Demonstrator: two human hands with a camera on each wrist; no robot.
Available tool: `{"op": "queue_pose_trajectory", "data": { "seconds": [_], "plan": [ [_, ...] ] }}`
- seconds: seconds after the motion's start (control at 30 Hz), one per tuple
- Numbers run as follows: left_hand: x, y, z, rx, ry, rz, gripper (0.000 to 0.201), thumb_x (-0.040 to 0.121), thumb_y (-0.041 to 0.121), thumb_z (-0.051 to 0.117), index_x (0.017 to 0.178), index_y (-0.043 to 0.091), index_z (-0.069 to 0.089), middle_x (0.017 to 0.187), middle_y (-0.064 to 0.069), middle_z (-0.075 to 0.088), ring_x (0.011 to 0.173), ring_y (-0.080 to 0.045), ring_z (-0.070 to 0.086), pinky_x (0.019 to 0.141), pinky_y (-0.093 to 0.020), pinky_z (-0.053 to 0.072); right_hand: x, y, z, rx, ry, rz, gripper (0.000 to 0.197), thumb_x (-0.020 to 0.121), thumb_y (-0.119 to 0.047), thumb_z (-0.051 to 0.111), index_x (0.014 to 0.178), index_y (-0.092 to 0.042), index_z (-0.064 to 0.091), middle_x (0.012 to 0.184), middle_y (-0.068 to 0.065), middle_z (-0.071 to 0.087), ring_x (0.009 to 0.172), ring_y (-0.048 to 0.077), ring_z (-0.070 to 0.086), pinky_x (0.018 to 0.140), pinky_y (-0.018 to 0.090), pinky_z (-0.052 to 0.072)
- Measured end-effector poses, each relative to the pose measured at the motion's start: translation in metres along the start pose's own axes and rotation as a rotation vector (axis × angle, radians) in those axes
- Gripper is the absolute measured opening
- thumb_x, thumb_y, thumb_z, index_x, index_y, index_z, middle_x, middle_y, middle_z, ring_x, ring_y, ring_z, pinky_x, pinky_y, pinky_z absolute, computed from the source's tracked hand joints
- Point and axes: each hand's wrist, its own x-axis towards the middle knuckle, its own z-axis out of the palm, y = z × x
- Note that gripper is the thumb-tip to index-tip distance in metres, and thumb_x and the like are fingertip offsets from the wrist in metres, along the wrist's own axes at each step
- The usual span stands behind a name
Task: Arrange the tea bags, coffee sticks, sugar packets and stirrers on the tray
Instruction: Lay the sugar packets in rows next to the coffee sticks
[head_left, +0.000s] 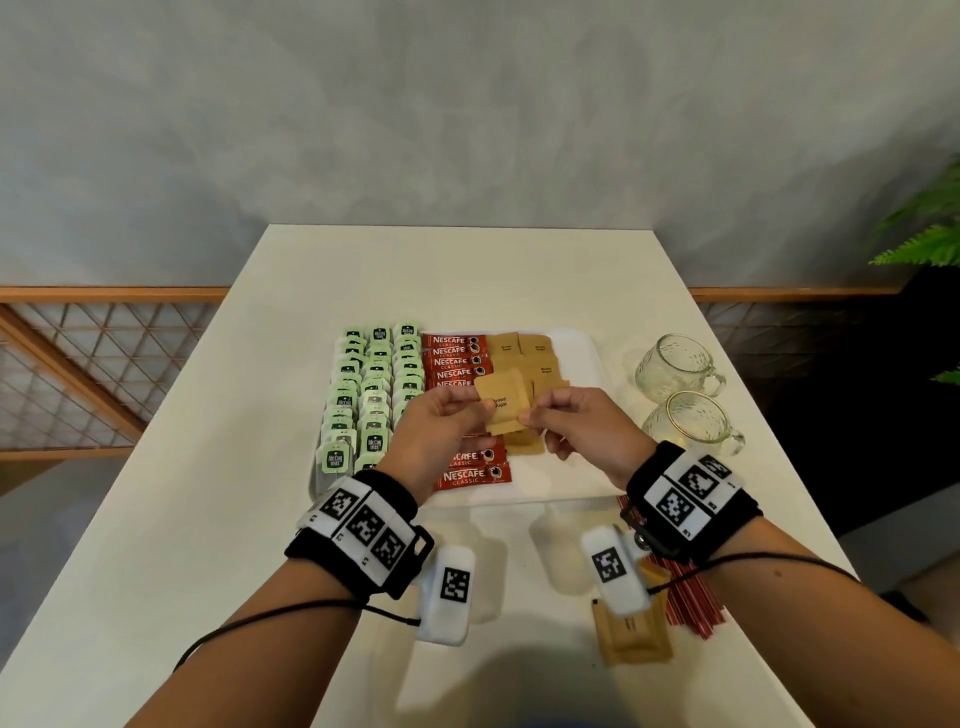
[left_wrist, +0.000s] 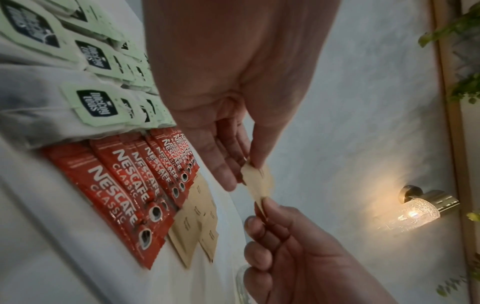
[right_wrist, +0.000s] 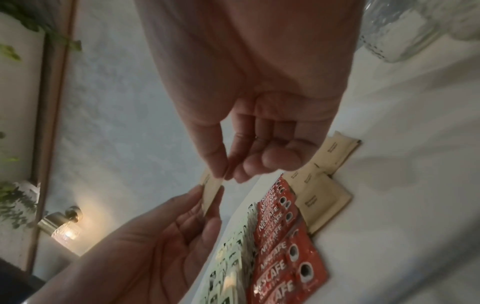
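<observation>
Above the white tray (head_left: 574, 358), both hands hold a small fanned bunch of brown sugar packets (head_left: 503, 402). My left hand (head_left: 480, 406) pinches their left edge and my right hand (head_left: 535, 414) pinches their right corner. The left wrist view shows the held packets (left_wrist: 257, 183) edge-on between both thumbs and fingers, as does the right wrist view (right_wrist: 211, 191). On the tray lie three rows of green tea bags (head_left: 374, 395), a column of red coffee sticks (head_left: 454, 359) and brown sugar packets (head_left: 540, 353). Red stirrers (head_left: 693, 603) lie on the table under my right wrist.
Loose brown sugar packets (head_left: 634, 636) lie near the table's front edge, beside the stirrers. Two glass cups (head_left: 675, 366) (head_left: 696, 423) stand right of the tray. A green plant (head_left: 924, 244) is at the far right. A wooden lattice rail runs behind the table.
</observation>
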Motion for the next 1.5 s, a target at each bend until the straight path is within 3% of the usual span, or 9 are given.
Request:
{"op": "queue_pose_trajectory", "data": {
  "seconds": [0.2,0.3,0.4,0.6,0.73,1.03,1.23,1.4,1.5],
  "plan": [
    [-0.002,-0.002,0.007,0.136,-0.008,0.026,0.009,0.088,0.000,0.066,0.091,0.007,0.061,0.081,-0.007,0.069,0.070,-0.016,0.067,0.061,-0.027,0.059,-0.003,-0.001,-0.004,-0.017,0.058,-0.038,0.005,0.089,-0.012,0.067,0.086,-0.010,0.064,0.070,-0.001,0.062,0.053,0.011,0.053,0.049,0.022,0.045],
    [0.001,-0.002,0.004,0.201,0.043,-0.007,0.010,0.090,0.003,0.064,0.099,0.007,0.064,0.082,-0.006,0.073,0.065,-0.014,0.065,0.065,-0.030,0.056,0.012,0.000,-0.022,-0.180,0.287,-0.027,0.012,0.094,-0.015,0.060,0.082,-0.017,0.060,0.087,0.002,0.066,0.061,0.015,0.053,0.056,0.030,0.044],
    [0.003,-0.004,-0.002,0.229,0.087,-0.040,0.011,0.091,0.006,0.062,0.101,0.008,0.064,0.085,-0.007,0.074,0.069,-0.016,0.066,0.075,-0.038,0.056,0.021,0.008,-0.037,-0.431,0.471,0.097,0.010,0.097,-0.019,0.050,0.092,-0.012,0.055,0.095,0.006,0.060,0.080,0.024,0.056,0.072,0.039,0.052],
    [0.001,-0.006,-0.008,0.240,0.085,-0.068,0.013,0.093,0.009,0.059,0.105,0.009,0.064,0.088,-0.007,0.075,0.073,-0.017,0.065,0.070,-0.034,0.054,0.023,0.036,-0.033,-0.597,0.248,0.347,0.017,0.094,-0.013,0.046,0.087,-0.003,0.058,0.076,0.009,0.056,0.075,0.028,0.054,0.064,0.035,0.046],
    [0.000,-0.007,-0.007,0.264,0.080,-0.076,0.011,0.094,0.009,0.058,0.103,0.010,0.065,0.089,-0.006,0.074,0.073,-0.016,0.065,0.070,-0.032,0.053,0.028,0.039,-0.034,-0.611,0.232,0.332,0.021,0.093,-0.020,0.054,0.078,-0.007,0.060,0.066,0.002,0.052,0.069,0.023,0.051,0.052,0.027,0.035],
    [-0.004,-0.007,-0.005,0.332,0.049,-0.067,0.010,0.092,0.008,0.061,0.101,0.011,0.065,0.090,-0.006,0.074,0.074,-0.017,0.066,0.067,-0.029,0.052,0.029,0.037,-0.032,-0.597,0.232,0.303,0.042,0.087,-0.022,0.062,0.051,-0.014,0.043,0.053,0.000,0.042,0.051,0.016,0.041,0.049,0.026,0.029],
    [-0.033,-0.022,0.017,0.796,-0.132,0.217,0.010,0.086,0.015,0.070,0.090,0.021,0.063,0.085,0.005,0.067,0.076,-0.008,0.062,0.072,-0.022,0.052,-0.014,0.023,-0.045,-0.496,0.211,0.094,0.019,0.082,-0.026,0.072,0.087,-0.010,0.066,0.069,-0.009,0.057,0.062,0.007,0.049,0.055,0.022,0.035],
    [-0.074,-0.055,0.054,1.240,-0.449,0.249,0.021,0.088,0.037,0.065,0.106,0.029,0.060,0.103,0.013,0.062,0.082,-0.005,0.053,0.076,-0.029,0.048,-0.078,0.034,-0.071,-0.676,-0.131,0.086,0.020,0.072,-0.025,0.082,0.087,-0.019,0.071,0.081,0.000,0.069,0.074,0.008,0.061,0.076,0.030,0.051],
    [-0.087,-0.070,0.077,1.330,-0.498,0.257,0.036,0.082,0.050,0.066,0.109,0.028,0.055,0.108,0.009,0.058,0.088,-0.009,0.051,0.072,-0.029,0.044,-0.096,0.044,-0.078,-0.739,-0.212,0.087,0.028,0.069,-0.022,0.085,0.092,-0.017,0.070,0.085,-0.002,0.069,0.075,0.005,0.062,0.074,0.022,0.051]
  ]
}}
